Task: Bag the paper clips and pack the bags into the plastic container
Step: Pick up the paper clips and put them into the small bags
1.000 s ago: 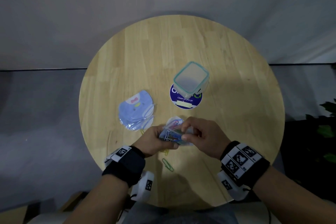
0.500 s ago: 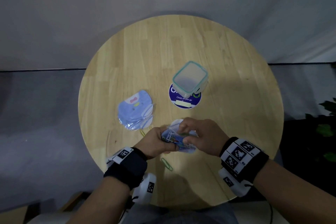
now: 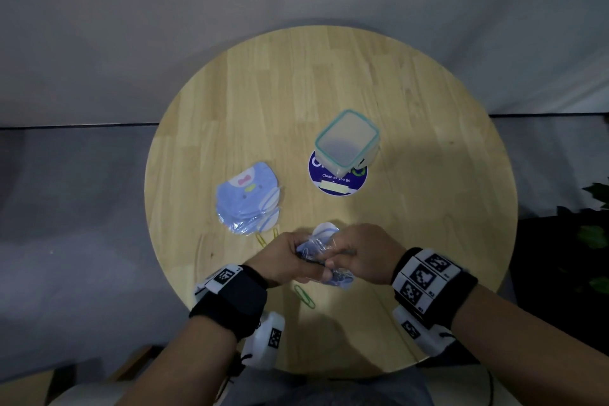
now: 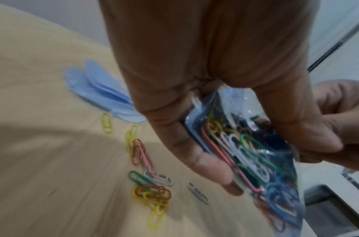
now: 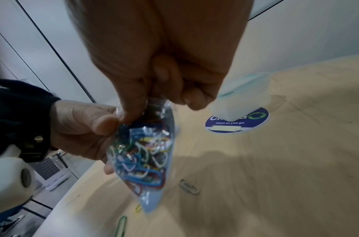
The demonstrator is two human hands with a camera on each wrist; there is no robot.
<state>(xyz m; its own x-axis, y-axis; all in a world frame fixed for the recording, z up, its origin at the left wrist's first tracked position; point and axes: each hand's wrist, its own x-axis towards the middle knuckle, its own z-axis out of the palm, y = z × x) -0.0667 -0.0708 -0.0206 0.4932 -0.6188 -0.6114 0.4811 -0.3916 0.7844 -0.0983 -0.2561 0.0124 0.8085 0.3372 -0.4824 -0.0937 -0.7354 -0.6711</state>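
1. Spillage is the first risk we see. The bag full of coloured paper clips is held in the air between both hands, near the table edge closest to the person. The left hand pinches it with thumb and fingers curled on one side, and the right hand pinches its top edge from the other side. We cannot tell if the mouth is already sealed, because the fingers cover it and the wrist views are blurred. If it is open and the bag tilts, clips may fall out.

2. The grip is on thin, slippery film only. If one hand lets go before the other holds firmly, we think the weight of the clips can pull the bag down, onto the table or past its edge to the floor.

3. Loose paper clips lie on the table under and just left of the held bag, and a green clip lies nearer the person than the bag. We judge they can be swept off by a wrist or forgotten, so the bagging would be incomplete.

4. The plastic container stands open, farther from the person than the bag, and partly on a round blue sticker. It looks light, so a bag pushed in carelessly may tip or slide it.

5. The stack of empty bags lies left of the container. We think a careless reach there can scatter the stack.
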